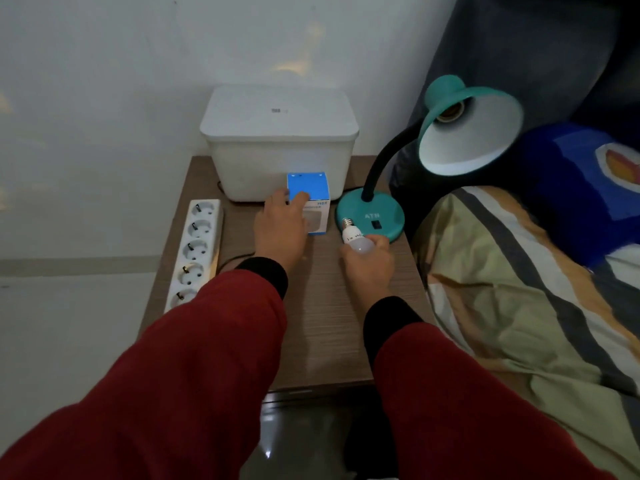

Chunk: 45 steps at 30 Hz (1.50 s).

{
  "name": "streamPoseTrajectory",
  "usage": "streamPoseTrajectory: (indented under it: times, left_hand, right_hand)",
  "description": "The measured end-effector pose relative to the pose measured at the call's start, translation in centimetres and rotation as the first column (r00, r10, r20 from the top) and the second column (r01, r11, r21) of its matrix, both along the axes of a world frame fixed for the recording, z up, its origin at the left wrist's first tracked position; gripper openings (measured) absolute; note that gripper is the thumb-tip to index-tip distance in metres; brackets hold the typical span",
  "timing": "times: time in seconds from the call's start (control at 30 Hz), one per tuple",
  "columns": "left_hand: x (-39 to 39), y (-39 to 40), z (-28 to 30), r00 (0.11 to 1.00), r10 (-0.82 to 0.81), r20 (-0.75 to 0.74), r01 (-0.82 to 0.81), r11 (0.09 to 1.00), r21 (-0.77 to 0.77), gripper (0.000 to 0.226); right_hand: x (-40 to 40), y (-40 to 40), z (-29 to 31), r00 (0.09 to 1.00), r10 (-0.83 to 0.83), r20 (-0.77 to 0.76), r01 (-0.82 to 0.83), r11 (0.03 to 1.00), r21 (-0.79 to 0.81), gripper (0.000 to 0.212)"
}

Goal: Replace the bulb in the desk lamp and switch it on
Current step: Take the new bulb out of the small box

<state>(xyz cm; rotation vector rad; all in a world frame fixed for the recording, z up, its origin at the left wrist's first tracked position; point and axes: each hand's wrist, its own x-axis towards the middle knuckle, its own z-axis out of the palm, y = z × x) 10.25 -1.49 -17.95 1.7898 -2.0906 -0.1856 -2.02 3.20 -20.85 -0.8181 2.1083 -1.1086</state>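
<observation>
Grip: right hand curls round a white bulb by its globe, screw cap pointing up and away toward the lamp base; left hand lies over the near top edge of a small blue box, fingertips on its lid, though I cannot tell whether they pinch it or only rest there.
Bulb: held just above the table, right in front of the lamp base, touching nothing else that I can see.
Lamp: teal lamp stands at the table's right edge; its shade tilts toward the camera and the socket inside shows bare.
Done: socket has no bulb in it, so the old one looks to be out already; whether the bulb in hand is old or new I cannot tell.
Left: get the new bulb into the socket, screw it home, press the black switch on the base. Roughly halfway, by my reckoning.
Surface: brown wood-grain table, holding a white lidded bin at the back and a white power strip along the left edge.
Room: dim; pale wall behind, bed with a striped blanket close on the right, glossy floor below.
</observation>
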Motion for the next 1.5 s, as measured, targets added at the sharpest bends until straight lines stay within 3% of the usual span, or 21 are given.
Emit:
streamPoseTrajectory:
  times: [0.27, 0.47, 0.63, 0.73, 0.87, 1.17, 1.3, 1.5]
  left_hand:
    - [0.5, -1.3, -1.8, 0.932, -0.038, -0.359, -0.006, 0.993, -0.122, 0.028]
    - [0.2, -2.0, -1.9, 0.802, 0.066, -0.593, -0.118, 0.992, -0.05, 0.022]
    - [-0.1, -2.9, -1.9, 0.73, 0.162, -0.664, -0.192, 0.981, 0.029, 0.021]
    - [-0.2, -3.0, -1.8, 0.633, 0.203, -0.747, -0.216, 0.973, 0.081, 0.039]
    - [-0.5, -3.0, -1.6, 0.612, 0.242, -0.752, -0.216, 0.967, 0.136, 0.04]
    - [-1.3, -2.8, -1.2, 0.634, 0.237, -0.736, -0.27, 0.96, 0.076, 0.031]
    - [-1.7, -2.5, -0.6, 0.525, 0.274, -0.806, -0.291, 0.947, 0.133, 0.04]
    - [-1.4, -2.2, -0.2, 0.482, 0.261, -0.837, -0.257, 0.955, 0.149, 0.045]
  right_hand:
    - [1.7, -1.9, -1.1, 0.987, 0.062, -0.145, -0.06, 0.998, 0.017, 0.051]
    - [1.1, -2.5, -1.0, 0.966, 0.146, -0.213, -0.133, 0.988, 0.076, 0.06]
    - [1.2, -3.1, 0.6, 0.961, 0.037, -0.273, -0.074, 0.989, -0.127, 0.053]
    - [1.5, -4.3, 2.0, 0.958, 0.139, -0.249, -0.192, 0.96, -0.202, 0.046]
    - [1.8, -5.4, 3.0, 0.944, 0.242, -0.225, -0.286, 0.94, -0.188, 0.04]
    - [2.4, -5.8, 3.7, 0.968, 0.247, 0.045, -0.228, 0.941, -0.25, 0.042]
    - [2.0, -5.6, 3.7, 0.958, 0.242, 0.155, -0.186, 0.933, -0.307, 0.043]
    - [2.4, -5.9, 3.9, 0.946, 0.304, 0.109, -0.253, 0.907, -0.335, 0.046]
